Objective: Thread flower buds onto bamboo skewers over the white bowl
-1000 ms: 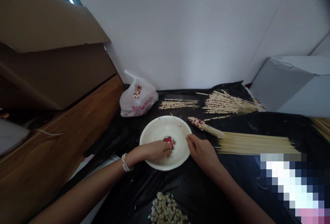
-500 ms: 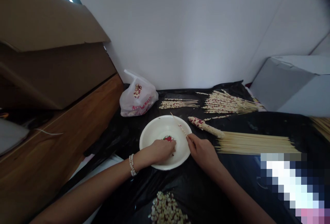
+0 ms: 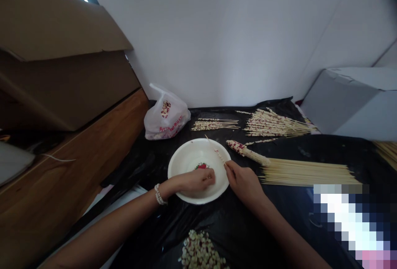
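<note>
A white bowl [image 3: 182, 157] with a red and green print on its bottom stands on black plastic sheeting. Over the inside of the bowl is my left hand [image 3: 200, 179], its fingers curled together; what they hold, if anything, is hidden. At the bowl's right rim my right hand [image 3: 240, 178] is closed on a thin skewer [image 3: 219, 155] that carries small pale and reddish pieces. The skewer's bare tip points up and left over the bowl. Close to my body lies a heap of small pale round pieces [image 3: 201, 252].
Behind the bowl are a white plastic bag [image 3: 167, 116] and threaded skewers [image 3: 214, 124], with a larger pile [image 3: 269, 123] farther right. Bare sticks [image 3: 310, 172] lie right, beside a wrapped bundle [image 3: 248, 152]. A cardboard box [image 3: 68, 87] stands left, a white box [image 3: 350, 103] right.
My left hand has shifted slightly to the right inside the bowl and its wrist has turned. My right hand and the skewer have stayed in place.
</note>
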### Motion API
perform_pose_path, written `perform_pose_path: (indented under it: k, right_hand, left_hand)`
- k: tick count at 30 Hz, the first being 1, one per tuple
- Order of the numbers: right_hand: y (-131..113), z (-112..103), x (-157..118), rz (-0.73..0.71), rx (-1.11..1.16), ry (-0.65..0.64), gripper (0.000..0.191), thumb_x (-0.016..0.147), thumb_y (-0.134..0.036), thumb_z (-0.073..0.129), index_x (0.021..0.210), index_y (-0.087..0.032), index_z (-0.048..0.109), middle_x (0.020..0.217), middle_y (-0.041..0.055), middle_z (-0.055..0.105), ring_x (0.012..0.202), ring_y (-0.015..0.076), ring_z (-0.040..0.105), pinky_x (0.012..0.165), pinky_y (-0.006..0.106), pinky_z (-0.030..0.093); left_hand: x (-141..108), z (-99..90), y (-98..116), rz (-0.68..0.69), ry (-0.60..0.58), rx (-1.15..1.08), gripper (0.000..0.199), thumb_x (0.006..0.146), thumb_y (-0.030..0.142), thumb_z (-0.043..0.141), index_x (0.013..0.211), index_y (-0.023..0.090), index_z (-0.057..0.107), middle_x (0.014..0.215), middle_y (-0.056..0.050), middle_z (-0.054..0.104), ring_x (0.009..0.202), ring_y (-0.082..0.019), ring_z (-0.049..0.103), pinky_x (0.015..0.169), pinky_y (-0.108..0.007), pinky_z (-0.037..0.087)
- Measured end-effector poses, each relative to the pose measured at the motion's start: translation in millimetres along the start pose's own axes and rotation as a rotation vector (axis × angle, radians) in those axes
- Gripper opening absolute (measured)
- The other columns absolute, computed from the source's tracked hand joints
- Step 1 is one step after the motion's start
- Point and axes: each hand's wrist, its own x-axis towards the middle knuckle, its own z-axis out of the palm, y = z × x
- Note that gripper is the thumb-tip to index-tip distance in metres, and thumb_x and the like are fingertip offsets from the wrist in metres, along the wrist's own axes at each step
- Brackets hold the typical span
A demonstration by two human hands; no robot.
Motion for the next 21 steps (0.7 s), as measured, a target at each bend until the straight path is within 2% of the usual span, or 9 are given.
perform_pose_path:
  k: [4,6,9,11,14,17,21]
  right_hand:
    - [0.4,0.4,-0.1,-0.004,-0.003,-0.004,0.024,0.099,-0.029,0.043,0.095,-0.022,0.066,0.073,0.0062,0.076,0.062,0.02,0.068,0.051,0.027,0.022]
    - [0.6,0.5,-0.2,-0.007,-0.004,-0.006,0.024,0.099,-0.029,0.043,0.094,-0.022,0.066,0.073,0.006,0.076,0.062,0.0197,0.068,0.051,0.027,0.022]
    - [0.9,0.8,-0.2,-0.01,-0.006,-0.006,0.023,0.098,-0.029,0.044,0.093,-0.022,0.065,0.074,0.0059,0.076,0.062,0.0198,0.068,0.052,0.027,0.022]
    - [1.0,1.2,0.0,-0.008,-0.008,-0.003,0.023,0.098,-0.029,0.044,0.094,-0.023,0.065,0.074,0.0061,0.076,0.063,0.0201,0.069,0.052,0.027,0.022]
    - [1.1,1.9,0.3,-0.004,-0.013,-0.002,0.024,0.099,-0.029,0.043,0.095,-0.022,0.065,0.073,0.0064,0.075,0.062,0.0204,0.069,0.052,0.027,0.022]
    - [1.4,2.5,0.4,-0.008,-0.015,-0.006,0.024,0.099,-0.03,0.043,0.095,-0.023,0.066,0.073,0.0062,0.075,0.062,0.0206,0.069,0.052,0.027,0.023]
    - [1.9,2.7,0.1,-0.014,-0.018,-0.008,0.023,0.098,-0.029,0.043,0.096,-0.023,0.066,0.073,0.006,0.075,0.062,0.0204,0.069,0.052,0.027,0.024]
  left_hand:
    - [6.7,-11.4,-11.0,-0.043,0.057,-0.387,0.033,0.089,0.049,0.045,0.073,0.019,0.046,0.056,0.005,0.041,0.047,-0.009,0.031,0.047,-0.025,0.025]
    - [8.8,-16.6,-17.8,-0.057,0.055,-0.455,0.041,0.086,0.054,0.049,0.067,0.018,0.048,0.055,0.005,0.042,0.046,-0.008,0.029,0.046,-0.025,0.021]
    - [10.4,-19.0,-27.7,-0.096,0.008,-0.467,0.048,0.086,0.057,0.046,0.065,0.015,0.056,0.053,0.003,0.044,0.045,-0.008,0.028,0.045,-0.027,0.017]
    - [10.4,-16.6,-32.0,-0.093,0.013,-0.431,0.046,0.087,0.053,0.045,0.07,0.014,0.061,0.053,0.003,0.044,0.045,-0.009,0.028,0.045,-0.027,0.019]
    - [7.4,-10.8,-31.1,-0.048,0.052,-0.323,0.029,0.086,0.042,0.049,0.087,0.016,0.06,0.061,0.003,0.049,0.05,-0.011,0.038,0.049,-0.026,0.029]
    - [1.0,-6.5,-21.9,0.006,0.055,-0.055,0.02,0.084,0.031,0.05,0.098,0.019,0.058,0.07,0.0,0.056,0.061,-0.016,0.05,0.06,-0.029,0.037]
    - [-7.1,-2.2,-8.3,0.026,0.037,0.318,0.027,0.084,0.027,0.046,0.109,0.021,0.055,0.083,-0.006,0.063,0.07,-0.022,0.057,0.065,-0.033,0.038]
